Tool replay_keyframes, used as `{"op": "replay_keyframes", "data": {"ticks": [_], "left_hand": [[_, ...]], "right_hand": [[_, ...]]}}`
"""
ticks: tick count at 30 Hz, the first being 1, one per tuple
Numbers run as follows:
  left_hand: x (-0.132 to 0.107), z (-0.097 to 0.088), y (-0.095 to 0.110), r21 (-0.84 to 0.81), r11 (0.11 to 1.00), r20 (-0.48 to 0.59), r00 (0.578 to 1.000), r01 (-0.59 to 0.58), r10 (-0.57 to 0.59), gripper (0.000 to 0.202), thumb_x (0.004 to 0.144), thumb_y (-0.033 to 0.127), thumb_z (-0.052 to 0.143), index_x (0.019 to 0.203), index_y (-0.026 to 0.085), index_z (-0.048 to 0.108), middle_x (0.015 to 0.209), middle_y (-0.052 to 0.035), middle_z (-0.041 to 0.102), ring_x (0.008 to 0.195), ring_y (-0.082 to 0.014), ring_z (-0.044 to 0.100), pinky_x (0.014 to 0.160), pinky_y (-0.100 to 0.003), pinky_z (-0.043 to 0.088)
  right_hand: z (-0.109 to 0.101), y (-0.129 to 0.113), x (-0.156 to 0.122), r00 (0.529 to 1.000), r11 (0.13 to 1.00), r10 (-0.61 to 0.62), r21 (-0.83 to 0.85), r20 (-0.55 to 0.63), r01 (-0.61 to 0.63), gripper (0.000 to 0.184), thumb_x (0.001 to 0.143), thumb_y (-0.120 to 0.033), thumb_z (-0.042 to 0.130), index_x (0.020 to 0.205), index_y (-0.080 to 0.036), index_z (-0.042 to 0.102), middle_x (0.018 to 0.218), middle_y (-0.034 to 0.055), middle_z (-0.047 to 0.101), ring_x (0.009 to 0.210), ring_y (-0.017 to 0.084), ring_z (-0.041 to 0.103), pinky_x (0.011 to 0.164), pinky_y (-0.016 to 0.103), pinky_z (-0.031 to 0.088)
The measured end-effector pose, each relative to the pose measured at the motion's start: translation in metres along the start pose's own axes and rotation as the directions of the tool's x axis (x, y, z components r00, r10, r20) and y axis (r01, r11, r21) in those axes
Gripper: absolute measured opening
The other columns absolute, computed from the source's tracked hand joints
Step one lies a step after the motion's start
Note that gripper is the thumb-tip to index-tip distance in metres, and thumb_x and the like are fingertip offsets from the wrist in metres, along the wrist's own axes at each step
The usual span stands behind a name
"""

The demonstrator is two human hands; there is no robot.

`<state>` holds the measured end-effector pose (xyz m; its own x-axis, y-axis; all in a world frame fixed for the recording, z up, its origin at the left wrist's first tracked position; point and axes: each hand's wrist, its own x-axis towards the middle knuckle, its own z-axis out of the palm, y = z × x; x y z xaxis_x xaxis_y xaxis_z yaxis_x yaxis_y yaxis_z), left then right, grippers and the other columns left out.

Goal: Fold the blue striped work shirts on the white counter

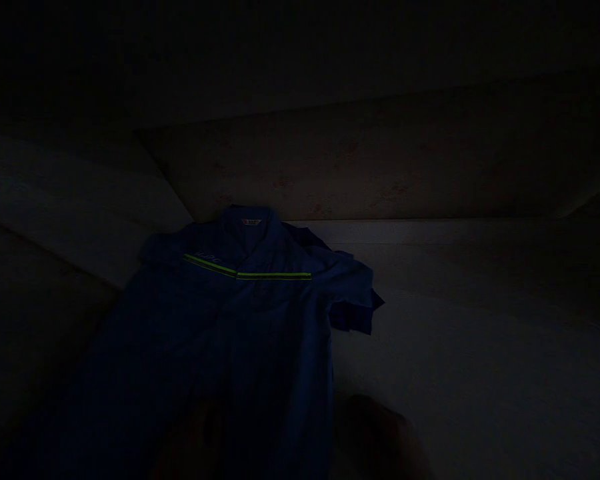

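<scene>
The picture is very dark. A blue work shirt [240, 313] with a yellow-green reflective stripe across the chest lies flat on a pale surface [480, 347], collar away from me. A dim shape that looks like my right hand [377, 430] sits at the shirt's lower right edge. A fainter shape that may be my left hand [193, 437] lies over the shirt's lower part. Neither hand's fingers can be made out.
A wall or board [380, 167] rises behind the surface. A slanted pale panel [80, 207] stands at the left. A folded sleeve sticks out on the shirt's right side.
</scene>
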<state>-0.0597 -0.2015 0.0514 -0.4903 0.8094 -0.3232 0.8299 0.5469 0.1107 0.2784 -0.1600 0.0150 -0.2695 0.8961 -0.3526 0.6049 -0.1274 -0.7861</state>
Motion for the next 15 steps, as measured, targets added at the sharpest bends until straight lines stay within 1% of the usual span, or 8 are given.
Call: {"op": "replay_keyframes", "data": {"ticks": [5,9,11,13,15], "left_hand": [[-0.0006,0.0003,0.0013,0.004,1.000,-0.005,1.000,-0.017,0.017,0.048,0.092,0.042,0.031,0.112,0.021,0.069,0.112,-0.0113,0.072,0.097,-0.0258,0.068,0.087,-0.040,0.049],[-0.0010,0.0037,-0.0009,0.015,1.000,-0.028,1.000,-0.006,0.007,0.049,0.092,0.044,0.031,0.113,0.021,0.069,0.112,-0.0115,0.072,0.096,-0.0261,0.068,0.085,-0.040,0.050],[-0.0009,0.0051,-0.0024,0.017,1.000,-0.053,0.998,-0.027,0.028,0.048,0.092,0.043,0.031,0.112,0.021,0.069,0.113,-0.0113,0.072,0.095,-0.0256,0.069,0.084,-0.039,0.050],[-0.0006,0.0043,-0.0030,0.017,0.998,-0.073,0.996,-0.052,0.053,0.047,0.092,0.041,0.032,0.111,0.021,0.069,0.111,-0.0109,0.073,0.094,-0.0244,0.069,0.083,-0.037,0.050],[-0.0006,0.0006,-0.0021,0.017,0.998,-0.072,0.995,-0.068,0.070,0.047,0.092,0.041,0.031,0.108,0.021,0.070,0.107,-0.0107,0.074,0.092,-0.0237,0.069,0.082,-0.036,0.050]], "right_hand": [[-0.0021,-0.0052,-0.0024,1.000,1.000,0.006,-0.010,0.024,-0.005,0.043,0.092,-0.047,0.036,0.107,-0.025,0.069,0.106,0.0055,0.073,0.095,0.019,0.069,0.078,0.025,0.050],[-0.0006,-0.0037,-0.0031,1.000,1.000,-0.002,0.006,0.008,0.002,0.043,0.093,-0.047,0.036,0.108,-0.025,0.069,0.107,0.0059,0.073,0.094,0.019,0.068,0.079,0.026,0.050],[0.0003,-0.0024,-0.0043,1.000,1.000,-0.005,0.024,0.001,0.005,0.042,0.093,-0.048,0.038,0.109,-0.025,0.069,0.106,0.0064,0.073,0.094,0.020,0.068,0.079,0.027,0.050],[-0.0016,-0.0033,-0.0052,1.000,0.996,-0.009,0.089,-0.014,0.011,0.041,0.092,-0.048,0.041,0.110,-0.025,0.069,0.110,0.0070,0.072,0.100,0.021,0.066,0.084,0.029,0.049],[-0.0090,-0.0075,-0.0033,0.999,0.974,0.026,0.226,-0.022,-0.021,0.042,0.090,-0.050,0.045,0.114,-0.023,0.067,0.112,0.0079,0.071,0.098,0.022,0.066,0.082,0.030,0.051]]}}
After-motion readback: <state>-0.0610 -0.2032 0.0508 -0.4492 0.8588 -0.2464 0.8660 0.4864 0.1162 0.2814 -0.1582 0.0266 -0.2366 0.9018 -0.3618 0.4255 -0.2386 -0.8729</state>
